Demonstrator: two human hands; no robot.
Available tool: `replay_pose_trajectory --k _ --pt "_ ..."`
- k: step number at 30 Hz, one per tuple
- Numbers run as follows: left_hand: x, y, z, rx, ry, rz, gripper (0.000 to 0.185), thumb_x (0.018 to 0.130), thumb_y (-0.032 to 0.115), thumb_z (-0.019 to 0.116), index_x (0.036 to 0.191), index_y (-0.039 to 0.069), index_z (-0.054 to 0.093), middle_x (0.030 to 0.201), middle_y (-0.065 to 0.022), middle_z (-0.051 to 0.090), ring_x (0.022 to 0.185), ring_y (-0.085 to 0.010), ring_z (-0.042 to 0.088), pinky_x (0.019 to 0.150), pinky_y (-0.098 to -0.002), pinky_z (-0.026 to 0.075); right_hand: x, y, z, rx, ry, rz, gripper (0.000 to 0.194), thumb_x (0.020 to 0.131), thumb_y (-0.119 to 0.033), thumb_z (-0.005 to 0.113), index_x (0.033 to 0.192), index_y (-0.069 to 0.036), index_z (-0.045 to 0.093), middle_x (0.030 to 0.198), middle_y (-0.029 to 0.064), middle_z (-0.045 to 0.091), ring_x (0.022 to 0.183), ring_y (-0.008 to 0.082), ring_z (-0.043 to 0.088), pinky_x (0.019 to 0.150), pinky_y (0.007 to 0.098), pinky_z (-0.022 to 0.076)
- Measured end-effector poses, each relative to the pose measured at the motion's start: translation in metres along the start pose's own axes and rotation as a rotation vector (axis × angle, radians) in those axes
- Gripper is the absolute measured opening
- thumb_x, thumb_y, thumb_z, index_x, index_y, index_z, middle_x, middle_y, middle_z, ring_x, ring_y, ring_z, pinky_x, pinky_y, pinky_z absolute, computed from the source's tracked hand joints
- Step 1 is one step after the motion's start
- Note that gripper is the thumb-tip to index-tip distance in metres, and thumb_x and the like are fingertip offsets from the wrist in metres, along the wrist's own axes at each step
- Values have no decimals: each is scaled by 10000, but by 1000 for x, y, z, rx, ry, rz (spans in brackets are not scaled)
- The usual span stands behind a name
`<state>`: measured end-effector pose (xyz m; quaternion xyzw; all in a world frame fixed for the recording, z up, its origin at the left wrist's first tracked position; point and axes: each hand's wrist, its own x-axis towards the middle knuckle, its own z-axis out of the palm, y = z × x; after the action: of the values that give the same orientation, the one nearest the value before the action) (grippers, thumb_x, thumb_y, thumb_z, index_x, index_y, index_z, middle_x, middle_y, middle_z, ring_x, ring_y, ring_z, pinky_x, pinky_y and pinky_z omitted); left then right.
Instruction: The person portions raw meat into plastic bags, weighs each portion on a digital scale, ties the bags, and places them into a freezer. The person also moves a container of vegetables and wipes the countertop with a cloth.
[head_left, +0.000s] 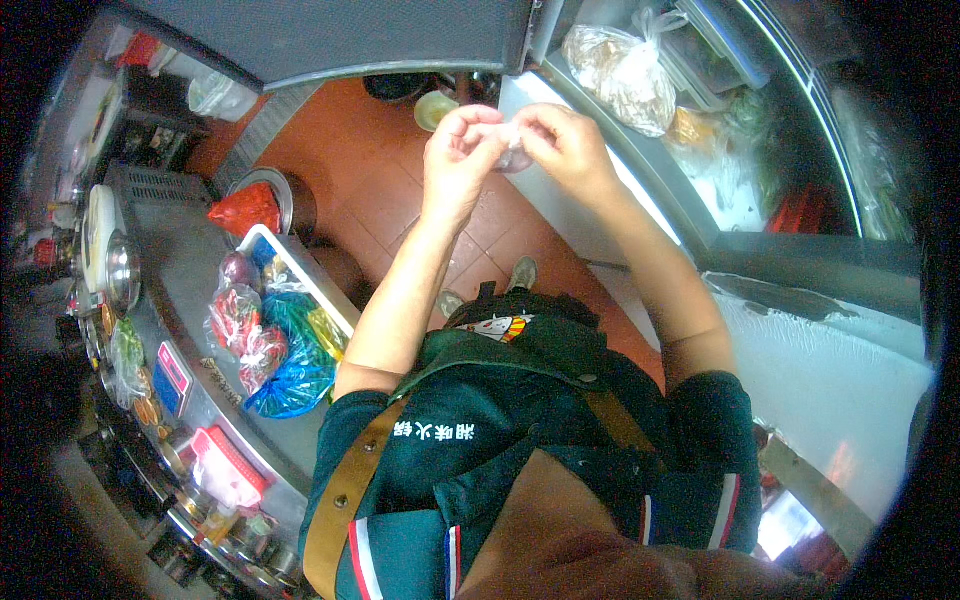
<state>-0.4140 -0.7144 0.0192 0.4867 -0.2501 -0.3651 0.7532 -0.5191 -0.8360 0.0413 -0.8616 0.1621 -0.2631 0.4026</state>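
Observation:
My left hand (466, 154) and my right hand (559, 146) are raised close together over the tiled floor, beside the open cooler. Between them hangs a small clear plastic bag (513, 159), its top pinched by the fingers of both hands. What the bag holds is too blurred to tell. A knotted clear bag of pale brown food (622, 75) lies in the cooler, beyond my right hand. To the left, a white plastic bin (300, 274) holds a blue plastic bag (296, 375) and clear bags of red peppers (238, 319).
A steel counter (180, 262) curves along the left, bearing a steel bowl (122, 271) and a pink basket (232, 465). A red bag (247, 210) rests in a round metal pot (300, 202). The cooler's frame (637, 157) runs close by my right forearm. A dark panel (397, 34) stands ahead.

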Motion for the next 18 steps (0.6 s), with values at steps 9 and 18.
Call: replay_pose_trajectory --k 9,18 --pt "-4 5 1 230 -119 20 215 831 50 641 1043 13 627 999 -42 639 937 -136 594 846 -276 473 -2 26 -13 461 -257 162 160 858 -89 602 979 13 628 915 33 637 822 93 584 727 251 487" --pt "7 29 -1 786 -277 371 163 768 71 664 925 38 633 889 -76 613 856 -185 594 762 -290 467 -8 15 -11 804 -220 238 129 859 -84 611 974 -28 599 908 7 607 834 81 580 757 228 477"
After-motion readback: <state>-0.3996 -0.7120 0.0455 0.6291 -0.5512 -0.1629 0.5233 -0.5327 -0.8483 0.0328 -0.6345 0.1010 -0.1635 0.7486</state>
